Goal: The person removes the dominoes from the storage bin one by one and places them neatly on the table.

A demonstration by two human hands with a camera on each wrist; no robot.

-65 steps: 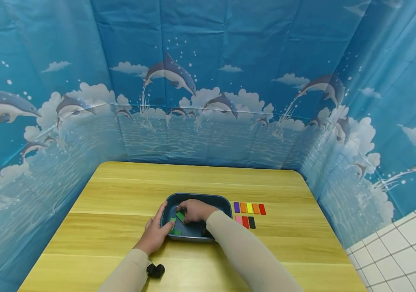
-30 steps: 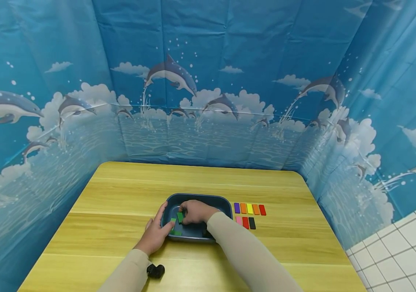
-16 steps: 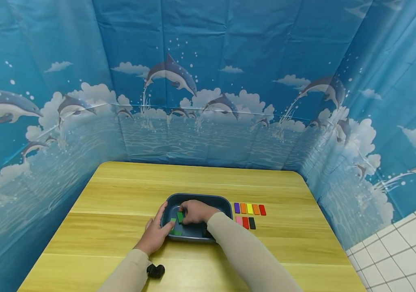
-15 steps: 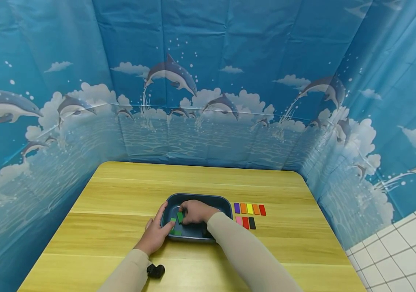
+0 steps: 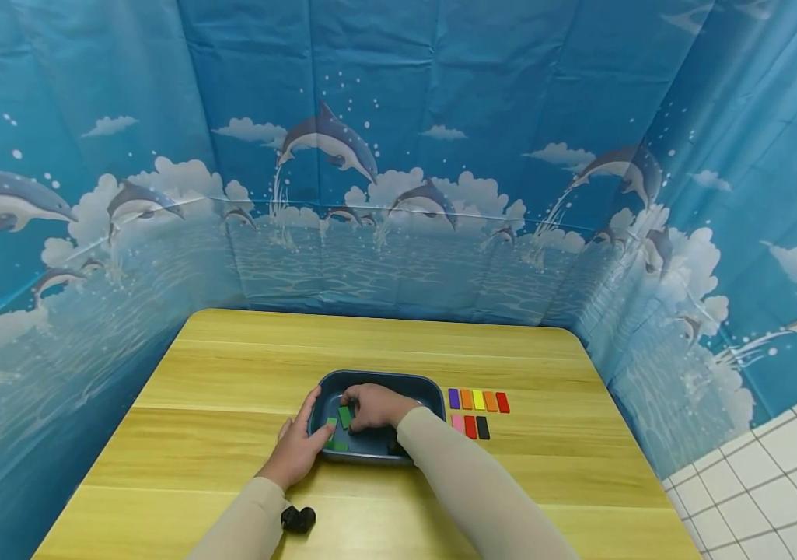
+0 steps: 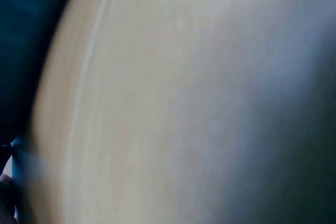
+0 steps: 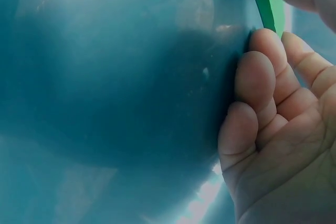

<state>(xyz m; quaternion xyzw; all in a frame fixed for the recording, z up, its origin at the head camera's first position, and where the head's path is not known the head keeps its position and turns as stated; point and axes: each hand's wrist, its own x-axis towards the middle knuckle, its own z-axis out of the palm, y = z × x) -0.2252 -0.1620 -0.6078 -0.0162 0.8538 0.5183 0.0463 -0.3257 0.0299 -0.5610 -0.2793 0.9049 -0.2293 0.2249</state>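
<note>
A dark blue tub (image 5: 405, 383) stands on the wooden table. My left hand (image 5: 295, 447) holds its left wall, thumb over the rim and the other fingers along the outside. Inside the tub, my right hand (image 5: 375, 406) pinches a small flat green block (image 5: 345, 418). In the right wrist view that green block (image 7: 273, 11) shows between thumb and fingertips, close to the tub floor. Two more green pieces, an upright-lying one (image 5: 331, 425) and a crosswise one (image 5: 337, 446), lie in the tub near my left thumb. My right forearm hides part of the tub.
Right of the tub, flat coloured blocks lie in two rows: a back row from purple (image 5: 454, 399) to red (image 5: 502, 402), and a front row of pink, red (image 5: 470, 427) and black (image 5: 483, 428). A black device (image 5: 298, 519) sits at my left wrist. Dolphin-printed curtains (image 5: 398, 233) surround the table.
Since the earliest frame, the green block in my right hand has turned from a slant to a straighter angle, then tilted slightly. My left hand stays on the tub.
</note>
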